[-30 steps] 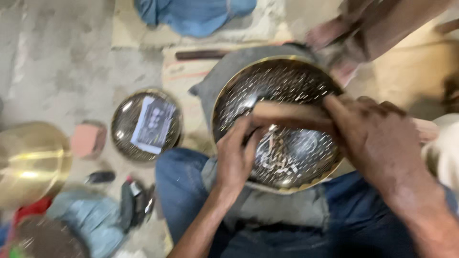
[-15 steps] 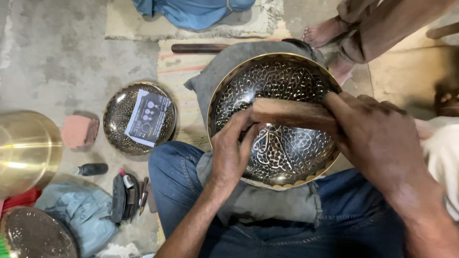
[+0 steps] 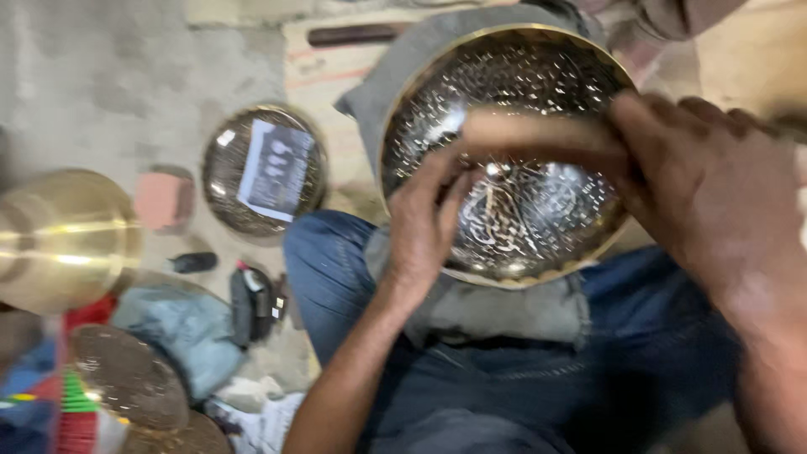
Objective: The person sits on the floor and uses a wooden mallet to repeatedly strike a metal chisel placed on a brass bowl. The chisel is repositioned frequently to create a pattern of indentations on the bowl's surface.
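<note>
A large round brass bowl [image 3: 538, 210] with an engraved dark inside rests on a grey cloth [image 3: 504, 307] over my lap. My right hand [image 3: 706, 193] grips a wooden stick-like tool [image 3: 530, 134] that lies across the bowl's inside. My left hand [image 3: 420, 223] sits at the bowl's left rim, fingers pinched around a small thin tool that is mostly hidden. The picture is blurred by motion.
A smaller engraved plate [image 3: 265, 168] with a printed card on it lies on the floor to the left. A plain brass bowl [image 3: 63, 240], a pink block [image 3: 164, 197], small bottles [image 3: 252, 303], more plates [image 3: 126, 378] and a dark rod [image 3: 353, 35] lie around.
The view has shifted and come closer, so the bowl looks bigger and sits more to the right. Both hands stay on the bowl with their tools; the blur has grown.
</note>
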